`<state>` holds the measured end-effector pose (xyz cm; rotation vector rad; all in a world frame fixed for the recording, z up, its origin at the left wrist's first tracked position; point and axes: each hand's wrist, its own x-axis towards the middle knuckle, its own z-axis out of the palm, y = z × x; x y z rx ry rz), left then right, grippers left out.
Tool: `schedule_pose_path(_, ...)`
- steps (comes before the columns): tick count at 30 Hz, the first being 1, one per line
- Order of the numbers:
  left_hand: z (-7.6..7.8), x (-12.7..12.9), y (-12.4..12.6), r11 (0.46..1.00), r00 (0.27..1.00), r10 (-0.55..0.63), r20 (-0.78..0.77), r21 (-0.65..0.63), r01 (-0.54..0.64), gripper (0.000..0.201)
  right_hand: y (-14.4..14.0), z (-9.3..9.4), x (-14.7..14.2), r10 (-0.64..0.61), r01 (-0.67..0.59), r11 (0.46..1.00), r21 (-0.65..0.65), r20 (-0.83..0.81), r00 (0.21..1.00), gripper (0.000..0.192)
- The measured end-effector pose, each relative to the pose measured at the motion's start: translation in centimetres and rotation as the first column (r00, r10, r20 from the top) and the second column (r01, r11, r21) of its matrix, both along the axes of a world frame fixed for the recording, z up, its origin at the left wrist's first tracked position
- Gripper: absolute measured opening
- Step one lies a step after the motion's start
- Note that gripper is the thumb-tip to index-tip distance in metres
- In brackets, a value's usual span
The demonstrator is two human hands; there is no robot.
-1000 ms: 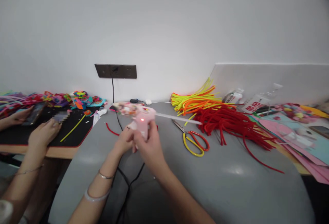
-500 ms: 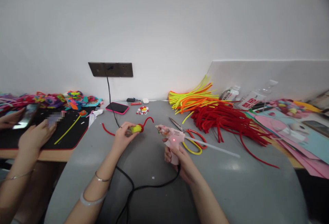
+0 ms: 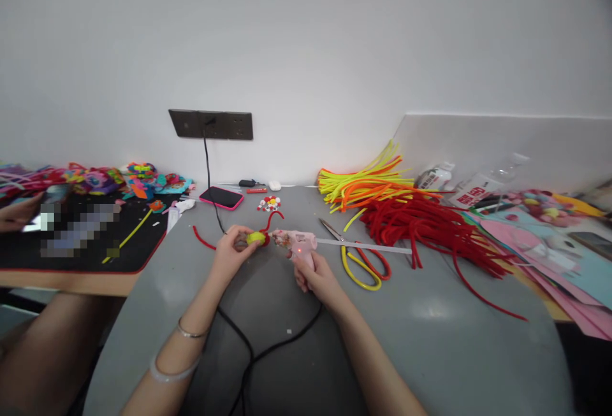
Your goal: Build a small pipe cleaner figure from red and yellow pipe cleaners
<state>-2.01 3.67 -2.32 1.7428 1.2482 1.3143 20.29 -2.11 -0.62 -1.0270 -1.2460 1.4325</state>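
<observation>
My left hand pinches a small yellow-green and red pipe-cleaner piece just above the grey table; a red curl rises from it. My right hand grips the handle of a pink glue gun whose red light is on. The gun's nozzle points left and sits right against the piece. A clear glue stick juts out of the gun's back to the right. The gun's black cord trails toward me across the table.
Yellow- and red-handled scissors lie just right of the gun. Piles of red and yellow-orange pipe cleaners lie beyond. A pink-cased phone lies near the wall socket. Coloured paper sheets cover the right. Another person's hand is at far left.
My right hand brought the glue gun down from in front of me and then left, until its nozzle met the piece in my left hand. The person at left drew one hand back.
</observation>
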Motion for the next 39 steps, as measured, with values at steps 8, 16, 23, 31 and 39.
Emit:
schedule_pose_path(8,1.2,0.7,-0.8,1.0,1.0,-0.003,0.0,0.02,0.003,0.025,0.8,-0.1,-0.8,-0.009,0.009,1.0,-0.013,0.033,0.999,0.046)
schedule_pose_path(16,0.8,0.7,-0.7,0.999,0.999,-0.026,0.026,0.021,0.025,0.025,0.7,0.3,-1.1,-0.015,0.016,1.0,-0.017,0.03,0.999,0.044)
schedule_pose_path(23,0.4,0.6,-0.6,0.997,0.998,-0.052,0.025,0.052,0.051,0.025,0.9,-0.1,-1.1,-0.011,0.012,1.0,-0.021,0.031,0.999,0.043)
schedule_pose_path(31,0.8,0.7,-0.8,0.994,0.998,-0.06,0.011,0.089,0.059,0.023,0.5,0.3,-1.3,-0.034,0.035,0.999,-0.01,0.079,0.996,0.043)
schedule_pose_path(39,0.8,0.7,-0.7,0.995,0.999,-0.043,0.026,0.094,0.041,0.023,0.5,0.0,-1.2,-0.041,0.044,0.999,-0.023,0.092,0.995,0.045)
